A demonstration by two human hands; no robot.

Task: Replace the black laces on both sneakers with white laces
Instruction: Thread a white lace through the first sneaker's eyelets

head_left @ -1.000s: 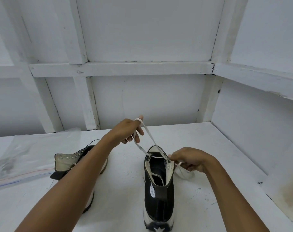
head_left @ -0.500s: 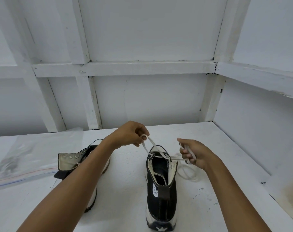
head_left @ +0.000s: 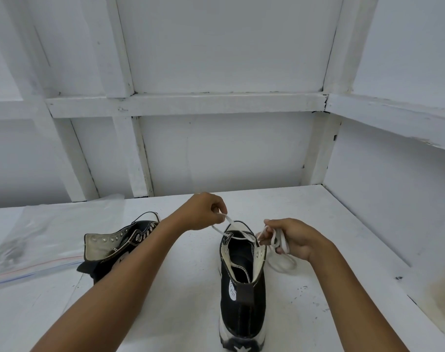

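1. Head view, fingers first: the left hand (head_left: 203, 212) had one strand of the white lace (head_left: 282, 243) pinched between thumb and fingertips, just past the collar of the upright sneaker (head_left: 243, 295). The strand ran from that pinch down to the top eyelets.
2. The right hand (head_left: 292, 240) sat just right of the collar with its fingers curled round a bunched loop of the same lace. A slack loop of it drooped onto the table (head_left: 178, 288) right beside the shoe.
3. Materials: the upright sneaker was a black canvas high-top with a cream lining, metal eyelets and a chunky white rubber sole with a star at the heel. It stood heel toward the camera. The lace looked flat and woven.
4. The second sneaker (head_left: 129, 240) lay on its side off to the left, partly behind the left forearm. Its flaps were splayed open, showing rows of metal eyelets. Couldn't tell if any lace was in it.
5. Surface and room: the table was painted white, scuffed, with dark specks. A clear zip bag (head_left: 51, 237) with red and blue seal lines lay at the far left. The white panelled wall (head_left: 216, 148) had chunky battens and met another wall at the right.
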